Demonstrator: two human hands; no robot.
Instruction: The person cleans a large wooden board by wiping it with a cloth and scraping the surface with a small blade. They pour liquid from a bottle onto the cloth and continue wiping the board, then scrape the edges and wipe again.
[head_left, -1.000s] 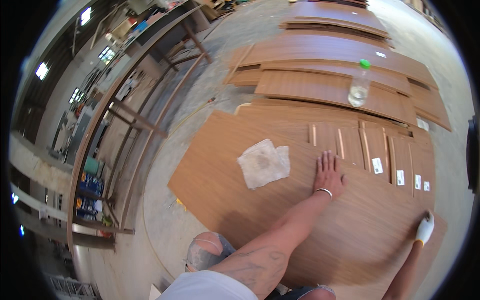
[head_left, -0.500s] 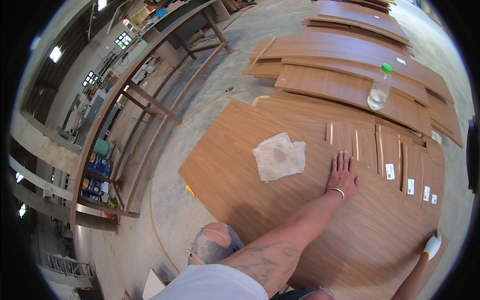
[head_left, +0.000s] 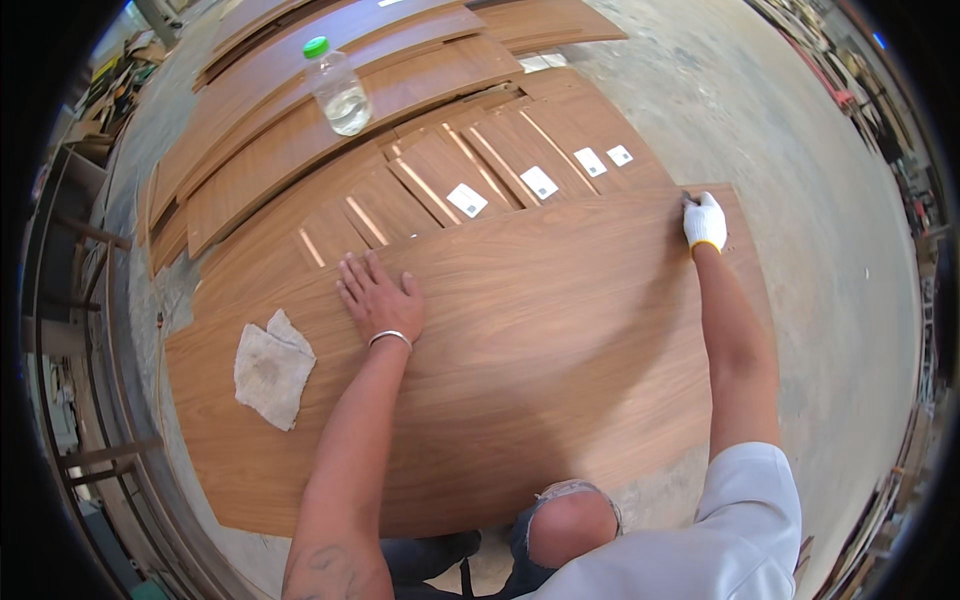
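Note:
A large brown wood-grain panel (head_left: pixel 540 340) lies flat on the floor in front of me. My bare left hand (head_left: pixel 378 300), with a metal bangle at the wrist, rests flat on it, fingers spread, holding nothing. My right hand (head_left: pixel 705 222) wears a white glove and reaches to the panel's far right corner, where its fingers close on a small dark object (head_left: pixel 688 199) pressed to the edge. A crumpled grey-white cloth (head_left: pixel 272 368) lies on the panel, left of my left hand. My bent knee (head_left: pixel 565 520) shows through torn jeans at the near edge.
Narrow wood strips with white labels (head_left: pixel 500 180) lie beyond the panel. Behind them longer boards (head_left: pixel 280 150) are stacked, and a clear plastic bottle with a green cap (head_left: pixel 340 90) stands on them. Bare concrete floor (head_left: pixel 800 200) lies to the right, metal racking (head_left: pixel 90 300) to the left.
The view has swung to the right, so my gloved right hand now shows in full at the panel's far corner. My left hand stays flat on the panel beside the cloth.

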